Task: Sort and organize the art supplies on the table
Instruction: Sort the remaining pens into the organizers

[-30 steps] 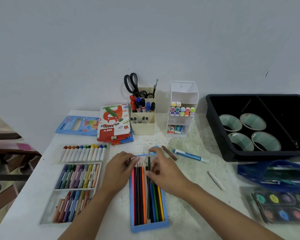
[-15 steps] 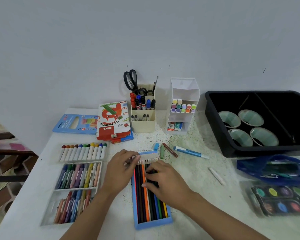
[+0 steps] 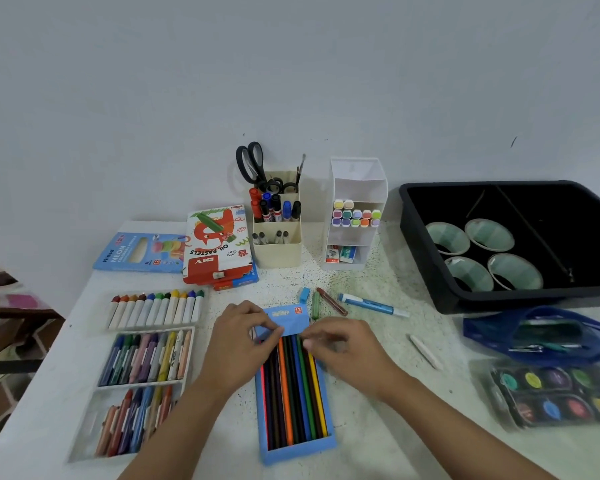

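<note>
Blue pencil box (image 3: 297, 448) lies flat at desk (image 3: 378, 427) ctr, right in front of the person. Long axis runs near-to-far, far end leaning slightly left. Colored pencils (image 3: 291, 393) inside lie side by side along that axis, their far ends under the box flap (image 3: 286, 315) w/ the "12" label.

Left hand (image 3: 236, 344) is at the flap's left, thumb & fingers (image 3: 274, 332) pinching its near-left corner. Right hand (image 3: 350, 351) is at the flap's right, fingers (image 3: 309, 342) curled w/ tips at the pencil ends. It's blurred, so can't tell if they grip anything.

Just beyond the flap: small blue block (image 3: 304, 294), green crayon (image 3: 315, 304), dark red crayon (image 3: 331, 301), then a blue pen (image 3: 371, 304) lying left-right.

Left of box: pastel trays (image 3: 146, 356). Far side: beige organizer (image 3: 278, 254) w/ scissors (image 3: 250, 161) & markers (image 3: 274, 206), plus white organizer (image 3: 357, 178). Right: black bin (image 3: 499, 183) w/ tape rolls (image 3: 489, 233). Watercolor set (image 3: 551, 393) near-right.
</note>
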{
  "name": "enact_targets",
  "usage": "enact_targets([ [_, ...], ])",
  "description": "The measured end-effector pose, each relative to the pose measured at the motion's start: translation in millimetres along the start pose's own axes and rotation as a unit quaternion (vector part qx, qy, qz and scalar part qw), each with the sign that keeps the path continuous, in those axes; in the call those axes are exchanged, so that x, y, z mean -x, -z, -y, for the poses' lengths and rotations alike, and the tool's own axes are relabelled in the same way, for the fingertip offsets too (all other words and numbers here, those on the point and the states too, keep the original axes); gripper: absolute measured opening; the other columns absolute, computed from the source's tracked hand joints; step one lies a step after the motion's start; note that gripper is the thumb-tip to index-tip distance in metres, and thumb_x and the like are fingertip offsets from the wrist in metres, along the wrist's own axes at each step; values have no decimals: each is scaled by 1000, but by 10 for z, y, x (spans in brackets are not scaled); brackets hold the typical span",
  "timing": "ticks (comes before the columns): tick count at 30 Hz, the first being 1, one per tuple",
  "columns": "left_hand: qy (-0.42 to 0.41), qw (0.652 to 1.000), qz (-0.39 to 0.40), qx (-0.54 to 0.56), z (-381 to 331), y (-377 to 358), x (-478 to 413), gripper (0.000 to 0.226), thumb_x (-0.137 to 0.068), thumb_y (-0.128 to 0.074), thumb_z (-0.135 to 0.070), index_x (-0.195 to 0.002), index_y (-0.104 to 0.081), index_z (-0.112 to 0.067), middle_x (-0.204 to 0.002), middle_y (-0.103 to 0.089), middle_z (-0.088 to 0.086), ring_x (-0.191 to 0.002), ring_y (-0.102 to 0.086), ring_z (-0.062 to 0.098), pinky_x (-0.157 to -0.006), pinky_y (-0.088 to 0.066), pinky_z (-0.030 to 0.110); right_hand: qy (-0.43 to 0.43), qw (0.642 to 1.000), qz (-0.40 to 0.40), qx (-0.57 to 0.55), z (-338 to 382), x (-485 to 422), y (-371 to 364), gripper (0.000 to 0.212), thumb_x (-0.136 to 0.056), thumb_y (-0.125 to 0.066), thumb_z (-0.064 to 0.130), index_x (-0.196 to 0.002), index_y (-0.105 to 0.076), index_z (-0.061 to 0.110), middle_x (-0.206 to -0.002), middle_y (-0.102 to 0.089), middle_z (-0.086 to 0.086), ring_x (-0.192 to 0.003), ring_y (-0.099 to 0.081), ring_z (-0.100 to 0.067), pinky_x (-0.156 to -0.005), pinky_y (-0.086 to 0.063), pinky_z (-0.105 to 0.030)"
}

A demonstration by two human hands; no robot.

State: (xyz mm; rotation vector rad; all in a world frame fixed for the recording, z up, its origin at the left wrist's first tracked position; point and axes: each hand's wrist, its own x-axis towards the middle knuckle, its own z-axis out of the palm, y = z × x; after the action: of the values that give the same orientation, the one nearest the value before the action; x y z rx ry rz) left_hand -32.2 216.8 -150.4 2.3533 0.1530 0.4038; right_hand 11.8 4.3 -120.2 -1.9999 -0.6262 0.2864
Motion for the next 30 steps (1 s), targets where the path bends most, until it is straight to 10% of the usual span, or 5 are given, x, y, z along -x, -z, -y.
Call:
enact_targets([
  [5, -29, 998, -12, -54, -270, -28, -184, 17, -85, -72, -45, -73, -71, -34, -81, -58, -17, -85, -51, 8, -78, -43, 34, 18, 986, -109, 129, 1, -172, 240, 10, -91, -70, 17, -96, -77, 22, -85, -70, 14, -79, -62, -5, -70, -48, -14],
  [18, 29, 965, 39, -258, -678, -429, -408, 32, -87, -53, -60, -87, -70, -33, -84, -63, -12, -87, -57, 12, -80, -28, 35, -71, 908, -25, 412, -18, -588, 247, 16, -94, -56, 27, -84, -61, 15, -84, -46, 1, -69, -48, -22, -58, -35, -31],
  [30, 93, 993, -12, -66, -874, 4, -261, 13, -88, -68, -39, -80, -64, -30, -79, -66, -15, -72, -61, 3, -68, -51, 26, -100, 976, -143, 129, -25, -495, 412, 5, -87, -70, 20, -83, -70, 18, -84, -64, 6, -77, -59, -11, -63, -44, -24],
])
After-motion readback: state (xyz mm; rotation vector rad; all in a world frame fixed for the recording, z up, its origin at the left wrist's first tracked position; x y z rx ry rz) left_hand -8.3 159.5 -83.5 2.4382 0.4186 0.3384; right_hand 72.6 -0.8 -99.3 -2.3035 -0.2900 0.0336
